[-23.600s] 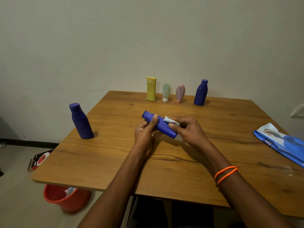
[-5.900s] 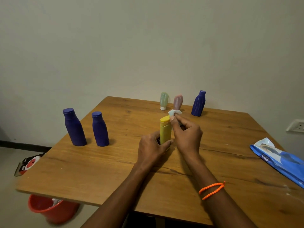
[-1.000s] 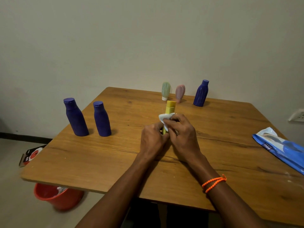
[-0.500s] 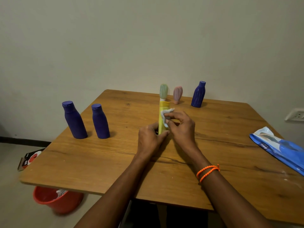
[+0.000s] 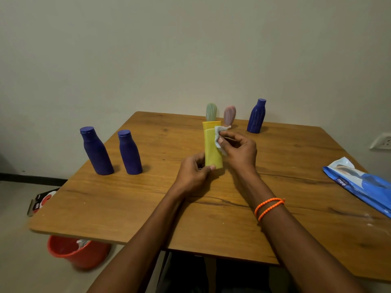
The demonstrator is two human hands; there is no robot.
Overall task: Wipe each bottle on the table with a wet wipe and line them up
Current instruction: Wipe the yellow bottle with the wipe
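Observation:
A yellow bottle (image 5: 211, 144) stands upright at the table's middle. My left hand (image 5: 194, 174) grips its base. My right hand (image 5: 239, 151) pinches a white wet wipe (image 5: 219, 137) against the bottle's right side, near the cap. Two dark blue bottles (image 5: 96, 151) (image 5: 129, 152) stand side by side at the left. At the back stand a green tube (image 5: 211, 112), a pink tube (image 5: 229, 115) and a ribbed blue bottle (image 5: 256, 116).
A blue wet-wipe pack (image 5: 359, 182) lies at the wooden table's (image 5: 148, 204) right edge. On the floor to the left are a red bucket (image 5: 78, 252) and a small box (image 5: 42, 200). A wall socket (image 5: 380, 141) is at the right.
The yellow bottle has turned so its broad face shows, and the wipe has slid from its front to its right side. The left hand stays at the base.

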